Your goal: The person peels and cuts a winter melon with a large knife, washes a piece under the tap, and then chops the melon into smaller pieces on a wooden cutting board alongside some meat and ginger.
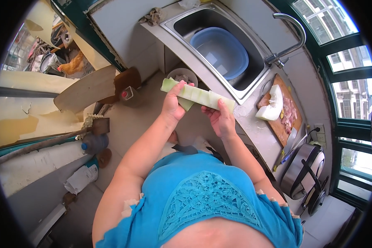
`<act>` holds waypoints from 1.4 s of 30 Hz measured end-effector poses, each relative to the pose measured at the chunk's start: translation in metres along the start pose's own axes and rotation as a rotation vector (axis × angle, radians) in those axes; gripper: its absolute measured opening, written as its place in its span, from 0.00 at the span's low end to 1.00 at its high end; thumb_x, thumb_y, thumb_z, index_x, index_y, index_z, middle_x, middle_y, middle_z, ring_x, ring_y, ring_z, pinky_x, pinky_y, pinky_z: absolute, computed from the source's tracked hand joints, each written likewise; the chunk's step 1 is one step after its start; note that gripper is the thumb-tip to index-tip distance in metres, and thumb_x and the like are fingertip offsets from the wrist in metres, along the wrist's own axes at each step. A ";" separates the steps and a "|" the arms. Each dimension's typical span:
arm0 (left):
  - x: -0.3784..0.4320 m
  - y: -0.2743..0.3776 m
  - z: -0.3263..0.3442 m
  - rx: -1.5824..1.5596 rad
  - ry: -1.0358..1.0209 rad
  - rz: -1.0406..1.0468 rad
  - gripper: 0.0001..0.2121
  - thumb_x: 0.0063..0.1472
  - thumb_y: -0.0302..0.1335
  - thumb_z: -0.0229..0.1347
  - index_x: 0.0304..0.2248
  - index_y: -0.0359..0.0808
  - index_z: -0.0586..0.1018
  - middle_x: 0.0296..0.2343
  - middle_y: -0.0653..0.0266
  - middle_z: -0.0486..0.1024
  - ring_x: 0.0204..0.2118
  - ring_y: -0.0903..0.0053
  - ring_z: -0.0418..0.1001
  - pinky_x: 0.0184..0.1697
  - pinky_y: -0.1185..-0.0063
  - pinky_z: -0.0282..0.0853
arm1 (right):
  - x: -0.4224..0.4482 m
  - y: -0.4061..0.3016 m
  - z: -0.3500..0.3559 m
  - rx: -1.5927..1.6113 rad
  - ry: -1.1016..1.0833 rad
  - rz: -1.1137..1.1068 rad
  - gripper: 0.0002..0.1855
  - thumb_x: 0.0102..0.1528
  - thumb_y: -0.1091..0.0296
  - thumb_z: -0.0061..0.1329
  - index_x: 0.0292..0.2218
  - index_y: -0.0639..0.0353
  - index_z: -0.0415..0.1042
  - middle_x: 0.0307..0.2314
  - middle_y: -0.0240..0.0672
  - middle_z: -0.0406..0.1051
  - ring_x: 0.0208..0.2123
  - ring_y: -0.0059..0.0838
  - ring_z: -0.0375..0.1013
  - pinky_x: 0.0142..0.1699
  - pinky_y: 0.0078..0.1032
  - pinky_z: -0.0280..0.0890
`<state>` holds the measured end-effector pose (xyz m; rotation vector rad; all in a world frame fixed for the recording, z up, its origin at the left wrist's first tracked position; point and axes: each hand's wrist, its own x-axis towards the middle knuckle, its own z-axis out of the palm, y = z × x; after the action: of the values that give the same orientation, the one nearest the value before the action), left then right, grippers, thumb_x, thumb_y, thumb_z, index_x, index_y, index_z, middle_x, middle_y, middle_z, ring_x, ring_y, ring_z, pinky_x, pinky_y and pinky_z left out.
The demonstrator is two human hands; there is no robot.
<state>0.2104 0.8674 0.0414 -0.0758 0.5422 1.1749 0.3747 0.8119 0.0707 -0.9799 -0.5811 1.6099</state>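
A long pale-green strip, apparently winter melon rind [201, 95], spans both hands in front of my body. My left hand [173, 104] is closed around its left end, with the thumb on top. A second green strip [185, 104] sticks out below that hand, crossing under the first. My right hand [220, 119] pinches the right end between thumb and fingers. Beneath the strips, a pale bowl [186, 73] on the floor holds whitish scraps, partly hidden by my left hand.
A steel sink [254, 59] holds a blue basin [218, 34] of water under a tap [293, 28]. On the counter, a wooden chopping board [280, 130] bears a white winter melon piece [273, 104] and raw meat [288, 114]. A knife [291, 138] and a rice cooker [300, 173] are nearby.
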 end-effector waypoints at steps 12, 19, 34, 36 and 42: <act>0.009 0.001 -0.038 0.121 0.023 -0.140 0.08 0.58 0.31 0.55 0.34 0.37 0.70 0.32 0.57 0.74 0.36 0.69 0.74 0.43 0.72 0.71 | 0.019 -0.008 -0.002 0.178 -0.098 0.286 0.22 0.58 0.59 0.41 0.48 0.67 0.62 0.40 0.42 0.70 0.39 0.33 0.69 0.46 0.29 0.65; -0.002 -0.018 -0.023 0.374 -0.113 -0.397 0.26 0.58 0.54 0.48 0.45 0.41 0.68 0.38 0.63 0.71 0.40 0.73 0.71 0.46 0.70 0.69 | 0.033 0.029 -0.009 -0.395 -0.121 0.406 0.26 0.53 0.55 0.49 0.50 0.55 0.62 0.41 0.33 0.66 0.44 0.25 0.64 0.48 0.25 0.60; -0.006 -0.032 -0.140 0.472 0.698 -0.189 0.33 0.57 0.46 0.53 0.56 0.37 0.59 0.56 0.53 0.52 0.58 0.60 0.52 0.58 0.64 0.52 | 0.152 0.166 -0.082 0.145 0.307 0.681 0.18 0.56 0.51 0.48 0.40 0.55 0.68 0.33 0.35 0.71 0.34 0.35 0.73 0.38 0.40 0.71; -0.012 -0.024 -0.149 0.489 0.716 -0.175 0.30 0.58 0.43 0.54 0.55 0.36 0.61 0.56 0.53 0.54 0.57 0.60 0.55 0.59 0.68 0.51 | 0.181 0.164 -0.091 -0.042 0.481 0.665 0.24 0.56 0.49 0.46 0.47 0.56 0.64 0.40 0.39 0.69 0.39 0.39 0.71 0.45 0.47 0.66; -0.022 -0.033 -0.151 0.560 0.694 -0.234 0.19 0.59 0.36 0.53 0.47 0.34 0.70 0.46 0.57 0.67 0.48 0.72 0.66 0.51 0.76 0.61 | 0.113 0.134 -0.094 -0.366 0.061 0.792 0.25 0.57 0.60 0.45 0.52 0.58 0.58 0.44 0.40 0.65 0.43 0.35 0.69 0.45 0.33 0.67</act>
<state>0.1787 0.7849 -0.0877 -0.0623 1.4185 0.7122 0.3745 0.8725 -0.1185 -1.6666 -0.4770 2.1915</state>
